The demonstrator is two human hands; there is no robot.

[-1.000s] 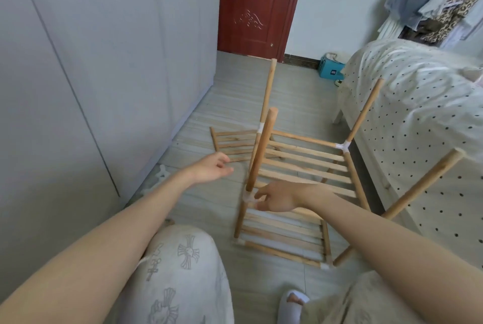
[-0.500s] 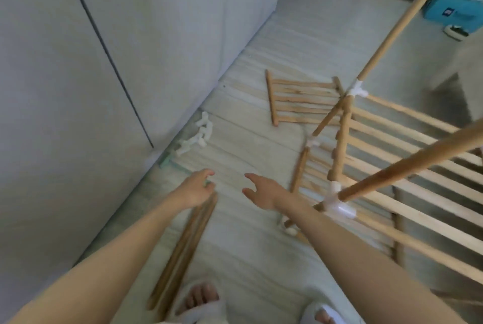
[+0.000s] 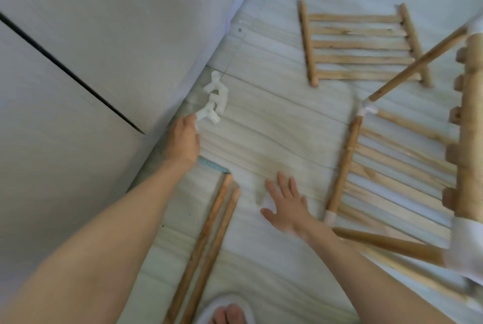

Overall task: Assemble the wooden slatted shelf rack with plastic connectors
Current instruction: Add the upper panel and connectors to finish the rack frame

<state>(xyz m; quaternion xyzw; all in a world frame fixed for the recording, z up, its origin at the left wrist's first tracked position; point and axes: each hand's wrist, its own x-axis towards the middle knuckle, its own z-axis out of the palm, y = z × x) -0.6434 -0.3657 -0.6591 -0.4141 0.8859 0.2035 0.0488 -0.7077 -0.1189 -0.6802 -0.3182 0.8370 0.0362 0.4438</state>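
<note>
I have my left hand reaching to the white plastic connectors by the wall; whether its fingers grip one I cannot tell. My right hand hovers flat, fingers spread, over the floor. Two loose poles lie between my arms, the half-built rack stands right, and a spare slatted shelf lies beyond.

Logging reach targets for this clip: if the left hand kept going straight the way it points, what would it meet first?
Most likely the white plastic connectors by the wall. The left hand points up the floor at them, fingertips right at the nearest one; contact cannot be told through the blur. Its grip looks open.
</note>
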